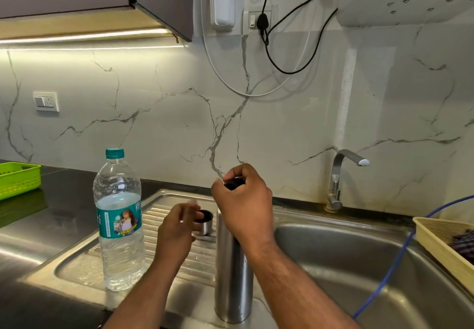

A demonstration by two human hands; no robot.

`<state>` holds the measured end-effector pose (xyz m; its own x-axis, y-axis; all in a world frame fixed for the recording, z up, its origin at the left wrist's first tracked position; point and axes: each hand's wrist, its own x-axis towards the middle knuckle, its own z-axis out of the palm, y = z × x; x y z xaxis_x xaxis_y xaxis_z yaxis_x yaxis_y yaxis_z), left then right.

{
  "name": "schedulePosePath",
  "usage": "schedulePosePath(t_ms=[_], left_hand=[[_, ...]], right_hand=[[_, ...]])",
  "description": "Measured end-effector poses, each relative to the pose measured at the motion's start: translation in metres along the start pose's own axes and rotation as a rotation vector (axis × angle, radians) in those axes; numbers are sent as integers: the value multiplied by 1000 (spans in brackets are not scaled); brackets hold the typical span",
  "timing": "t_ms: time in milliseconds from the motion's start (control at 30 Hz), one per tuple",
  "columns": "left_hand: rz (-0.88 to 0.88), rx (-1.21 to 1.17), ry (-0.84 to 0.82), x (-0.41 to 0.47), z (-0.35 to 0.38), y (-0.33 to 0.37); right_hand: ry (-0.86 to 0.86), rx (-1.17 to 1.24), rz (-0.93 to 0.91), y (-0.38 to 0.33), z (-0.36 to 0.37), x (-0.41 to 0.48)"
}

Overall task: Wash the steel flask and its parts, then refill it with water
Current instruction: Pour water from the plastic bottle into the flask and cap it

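Tall cylindrical steel flask (pixel 233 285) upright on ribbed steel drainboard (pixel 154 217), beside basin for washing. Right hand (pixel 243 203) curled round black stopper (pixel 232 184) over flask top, likely removing it. Left hand (pixel 177 228) blurred at small steel cap (pixel 206 225); grip unclear. 1 clear plastic water bottle (pixel 119 216) nearby, probably for refill.

A home kitchen, plainly. Steel sink (pixel 333 257) and tap (pixel 338 172) sit at lower right; a wall cabinet (pixel 164 0) hangs at upper left.

Steel flask (pixel 232 277) upright on drainboard (pixel 164 216), cap (pixel 206 227) beside, stopper (pixel 231 184) held above
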<state>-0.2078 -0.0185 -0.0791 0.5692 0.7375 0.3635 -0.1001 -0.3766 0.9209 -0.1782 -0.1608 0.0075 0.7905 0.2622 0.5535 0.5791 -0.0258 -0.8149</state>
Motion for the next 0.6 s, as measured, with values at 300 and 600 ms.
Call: schedulePosePath(t_ms=[300,600], left_hand=[[263,1183,-294,43,29,-16],[182,684,-84,41,9,14]], right_hand=[[-7,16,-12,3,1,-2],[-24,4,-13,0,-4,-3]])
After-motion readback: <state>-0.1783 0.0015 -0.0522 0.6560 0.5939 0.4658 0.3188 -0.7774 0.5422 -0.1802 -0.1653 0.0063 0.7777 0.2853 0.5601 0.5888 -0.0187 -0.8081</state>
